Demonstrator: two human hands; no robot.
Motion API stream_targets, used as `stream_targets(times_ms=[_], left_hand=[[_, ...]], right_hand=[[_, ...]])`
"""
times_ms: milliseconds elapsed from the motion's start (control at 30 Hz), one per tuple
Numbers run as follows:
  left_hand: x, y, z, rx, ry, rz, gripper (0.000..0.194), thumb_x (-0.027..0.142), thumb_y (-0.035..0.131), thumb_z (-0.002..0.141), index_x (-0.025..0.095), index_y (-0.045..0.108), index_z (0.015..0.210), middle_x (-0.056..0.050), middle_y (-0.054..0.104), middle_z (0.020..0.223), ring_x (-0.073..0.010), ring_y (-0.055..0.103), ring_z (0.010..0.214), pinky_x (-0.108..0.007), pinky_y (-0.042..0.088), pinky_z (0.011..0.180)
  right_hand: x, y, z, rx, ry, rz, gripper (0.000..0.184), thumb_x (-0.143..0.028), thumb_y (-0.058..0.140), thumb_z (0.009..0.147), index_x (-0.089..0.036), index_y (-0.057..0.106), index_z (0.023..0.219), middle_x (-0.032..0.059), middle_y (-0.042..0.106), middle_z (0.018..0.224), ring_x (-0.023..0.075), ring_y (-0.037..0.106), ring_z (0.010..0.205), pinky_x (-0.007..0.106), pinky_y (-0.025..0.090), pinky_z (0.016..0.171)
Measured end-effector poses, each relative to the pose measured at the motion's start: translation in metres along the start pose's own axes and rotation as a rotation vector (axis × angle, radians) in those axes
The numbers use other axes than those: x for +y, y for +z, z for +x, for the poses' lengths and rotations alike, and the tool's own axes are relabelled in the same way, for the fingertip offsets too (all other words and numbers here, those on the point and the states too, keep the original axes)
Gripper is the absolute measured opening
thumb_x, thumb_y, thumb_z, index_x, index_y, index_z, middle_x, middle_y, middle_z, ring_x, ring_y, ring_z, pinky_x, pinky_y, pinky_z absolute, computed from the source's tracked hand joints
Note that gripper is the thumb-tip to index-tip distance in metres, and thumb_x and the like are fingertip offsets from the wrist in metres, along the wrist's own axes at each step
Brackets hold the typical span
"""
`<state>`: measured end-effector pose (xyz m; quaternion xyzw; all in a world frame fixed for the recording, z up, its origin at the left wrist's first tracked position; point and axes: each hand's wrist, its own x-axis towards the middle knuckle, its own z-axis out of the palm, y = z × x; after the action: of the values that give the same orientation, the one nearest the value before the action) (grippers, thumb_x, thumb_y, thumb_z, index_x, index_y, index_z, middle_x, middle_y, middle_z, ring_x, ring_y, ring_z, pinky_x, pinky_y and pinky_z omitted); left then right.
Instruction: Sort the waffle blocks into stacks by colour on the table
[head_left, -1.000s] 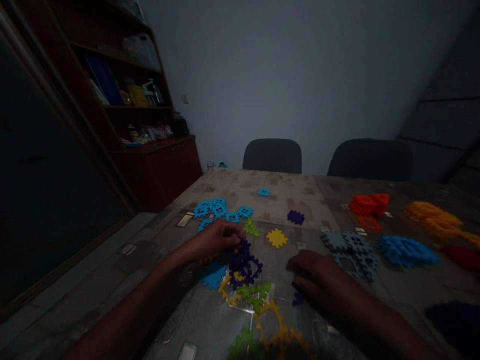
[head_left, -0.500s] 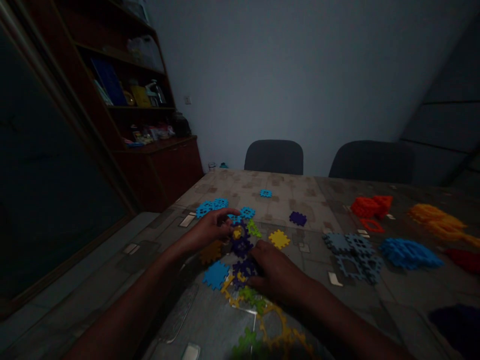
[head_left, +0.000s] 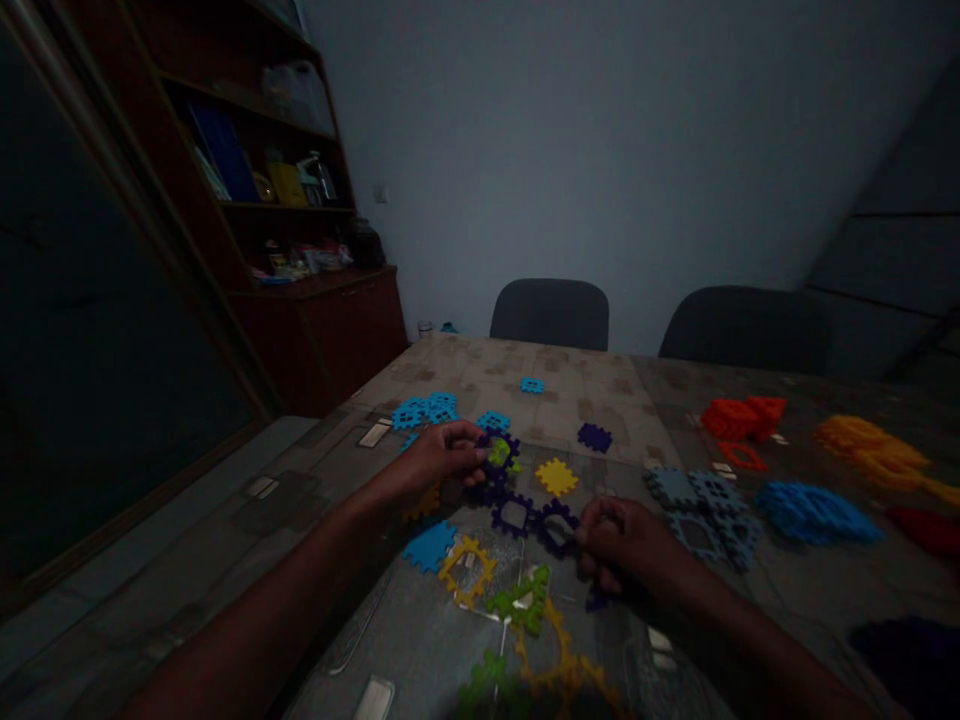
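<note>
Grips one end of dark purple frames (head_left: 534, 520) with left hand (head_left: 450, 455), fingers curled nearly closed; pinches the other end at right hand (head_left: 615, 540), thumb and fingertips together. Note a linked, toothed chain with openwork centres, between both hands above the table (head_left: 585, 375).

Note below, on the table: solid blue tile (head_left: 429, 546), yellow ring (head_left: 450, 572), green pieces (head_left: 499, 603). Beyond: flat yellow tile (head_left: 556, 477), light blue window frames (head_left: 409, 413), solid purple tile (head_left: 595, 436). To the right: grey panels (head_left: 673, 486), then heaps of blue pieces (head_left: 814, 512), orange-red pieces (head_left: 739, 418) and yellow-orange pieces (head_left: 866, 450).

See in reddish-brown shelving (head_left: 244, 105): translucent plastic container (head_left: 307, 95), contents unclear, on an upper shelf; upright blue folders (head_left: 225, 150) and yellow box (head_left: 285, 185) below.
</note>
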<state>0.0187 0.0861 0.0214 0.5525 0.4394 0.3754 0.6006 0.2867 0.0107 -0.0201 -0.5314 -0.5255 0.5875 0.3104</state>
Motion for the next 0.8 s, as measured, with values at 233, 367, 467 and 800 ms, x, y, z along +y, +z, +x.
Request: stream_targets(times_ms=[233, 367, 467, 800], left_hand=[[-0.019, 0.033, -0.006, -0.099, -0.094, -0.049, 0.045, 0.038, 0.085, 0.064, 0.019, 0.050, 0.087, 0.000, 0.067, 0.057, -0.0148, 0.065, 0.048, -0.021, 0.048, 0.047], [-0.033, 0.059, -0.014, -0.171, -0.177, -0.066, 0.050, 0.043, 0.083, 0.065, 0.020, 0.045, 0.088, -0.002, 0.070, 0.060, -0.0185, 0.069, 0.051, -0.022, 0.048, 0.046], [-0.039, 0.076, -0.022, -0.222, -0.230, -0.086, 0.054, 0.048, 0.081, 0.065, 0.022, 0.042, 0.091, -0.003, 0.071, 0.065, -0.0197, 0.070, 0.054, -0.023, 0.048, 0.046], [-0.006, 0.020, -0.008, -0.088, 0.229, 0.826, 0.014, 0.024, 0.058, 0.082, 0.020, 0.067, 0.090, -0.002, 0.068, 0.077, -0.0198, 0.063, 0.073, -0.028, 0.042, 0.064]], right_hand=[[0.003, -0.006, -0.012, 0.228, -0.149, -0.571, 0.023, -0.040, 0.053, 0.075, -0.021, 0.050, 0.061, 0.0004, 0.055, 0.055, 0.0139, 0.051, 0.053, 0.025, 0.031, 0.049], [-0.008, -0.011, -0.019, 0.224, -0.230, -0.689, 0.024, -0.032, 0.045, 0.083, -0.020, 0.053, 0.064, 0.0020, 0.058, 0.061, 0.0162, 0.053, 0.058, 0.028, 0.033, 0.054], [-0.015, -0.014, -0.023, 0.176, -0.265, -0.656, 0.015, -0.028, 0.049, 0.083, -0.019, 0.060, 0.078, 0.0001, 0.058, 0.063, 0.0159, 0.053, 0.060, 0.027, 0.034, 0.055], [-0.009, -0.006, -0.025, 0.129, -0.420, -0.863, 0.044, -0.017, 0.070, 0.074, -0.017, 0.061, 0.118, 0.0118, 0.062, 0.118, 0.0273, 0.054, 0.109, 0.039, 0.042, 0.094]])
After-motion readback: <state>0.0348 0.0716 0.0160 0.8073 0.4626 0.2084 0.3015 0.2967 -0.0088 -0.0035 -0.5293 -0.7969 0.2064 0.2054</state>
